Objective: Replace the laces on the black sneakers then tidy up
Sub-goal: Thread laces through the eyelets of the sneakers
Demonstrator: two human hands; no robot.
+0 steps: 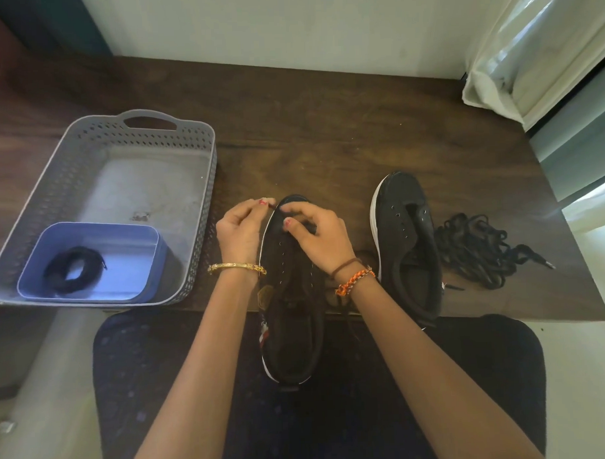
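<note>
A black sneaker with a white sole lies across the table's front edge and my lap, toe pointing away, its eyelets bare. My left hand sits at the toe's left side with fingertips pinched together; what they pinch is too small to see. My right hand rests on the toe end, fingers curled over the front eyelets. A second black sneaker, unlaced, lies to the right. A loose pile of black laces lies right of it. A coiled black lace sits in a blue box.
The blue box stands inside a grey perforated basket at the table's left front. The brown wooden table runs to a pale wall behind. A white curtain hangs at the far right.
</note>
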